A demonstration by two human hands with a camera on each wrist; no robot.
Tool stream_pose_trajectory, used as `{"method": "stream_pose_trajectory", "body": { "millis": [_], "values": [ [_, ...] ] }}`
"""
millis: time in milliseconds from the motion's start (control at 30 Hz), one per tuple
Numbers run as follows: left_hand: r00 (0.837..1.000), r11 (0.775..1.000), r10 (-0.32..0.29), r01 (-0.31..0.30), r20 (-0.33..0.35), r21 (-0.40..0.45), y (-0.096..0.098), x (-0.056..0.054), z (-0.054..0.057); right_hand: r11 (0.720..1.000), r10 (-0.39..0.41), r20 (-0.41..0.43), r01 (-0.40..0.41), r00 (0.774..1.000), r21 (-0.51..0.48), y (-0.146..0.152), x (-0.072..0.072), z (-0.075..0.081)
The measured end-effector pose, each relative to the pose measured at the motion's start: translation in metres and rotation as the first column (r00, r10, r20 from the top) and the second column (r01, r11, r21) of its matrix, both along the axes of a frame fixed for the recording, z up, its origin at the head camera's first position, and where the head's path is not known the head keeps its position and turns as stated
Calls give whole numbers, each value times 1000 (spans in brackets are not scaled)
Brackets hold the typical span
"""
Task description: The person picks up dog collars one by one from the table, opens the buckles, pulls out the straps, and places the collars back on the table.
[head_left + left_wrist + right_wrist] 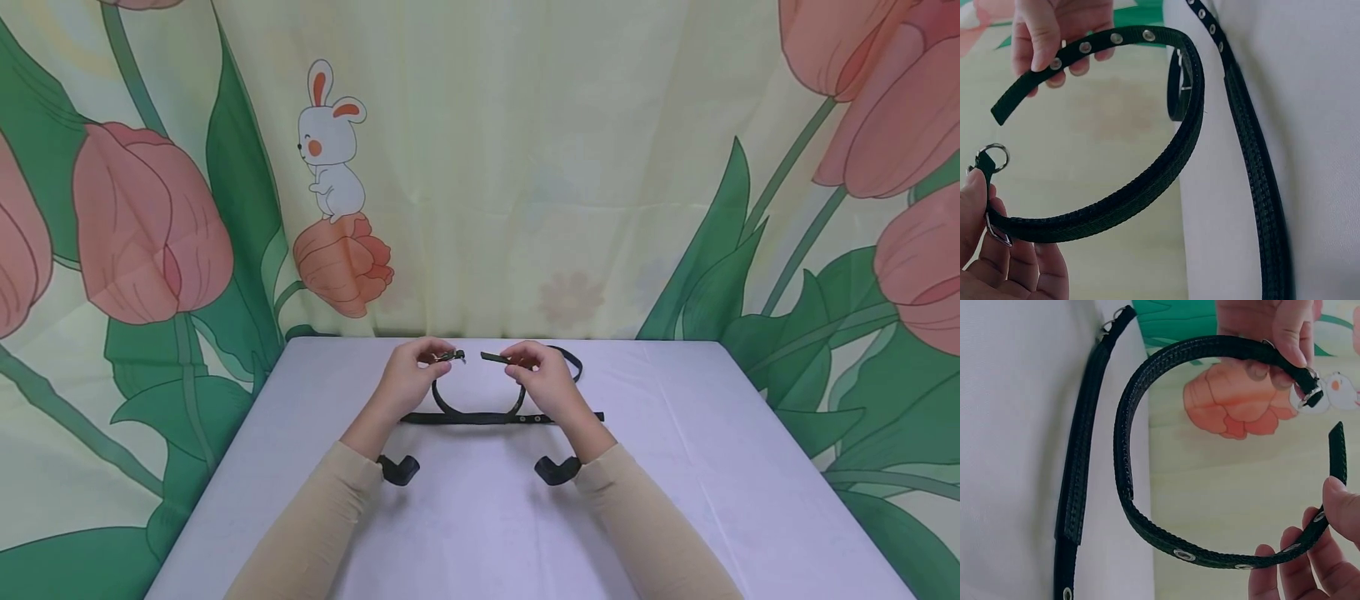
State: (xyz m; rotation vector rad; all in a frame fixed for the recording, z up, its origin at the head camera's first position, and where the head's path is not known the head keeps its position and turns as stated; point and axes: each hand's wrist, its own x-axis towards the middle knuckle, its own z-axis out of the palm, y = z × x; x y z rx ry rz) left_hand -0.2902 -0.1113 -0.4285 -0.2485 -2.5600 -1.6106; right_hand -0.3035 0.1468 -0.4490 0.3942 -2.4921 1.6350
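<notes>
A: What fills most of the scene?
B: A curtain [510, 167] on the far side, printed with big pink tulips; a white rabbit is drawn left of its middle.
A: And in front of that?
B: A table [675, 500] under a white cloth, with a person's two beige sleeves [307, 525] reaching over it from the near side.
A: What's on the cloth?
B: A dark flat strap [465, 418] running left to right, and a looped strap [576, 361] at the far right, partly hidden by the right hand.
A: Where's the one being handled?
B: The green-black collar [1104, 219] is held up between the hands, over the far part of the table, curved into a loop whose ends stand apart.
A: How are the fingers?
B: The left hand [408, 375] pinches the buckle end, thumb against fingers. The right hand [542, 375] pinches the other end the same way, its tip poking out to the left.
A: Smaller parts?
B: A metal buckle [999, 239] by the left fingers, a round ring [1006, 153] just beside it, and small eyelets [1116, 39] along the right-hand end.
</notes>
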Motion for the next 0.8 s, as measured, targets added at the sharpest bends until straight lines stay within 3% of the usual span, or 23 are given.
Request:
{"method": "stream_pose_trajectory", "body": {
  "millis": [800],
  "values": [
    [1000, 998, 19, -18, -22, 61, -18, 3, -6, 998, -55, -25, 56, 998, 7, 14, 3, -2]
  ]
}}
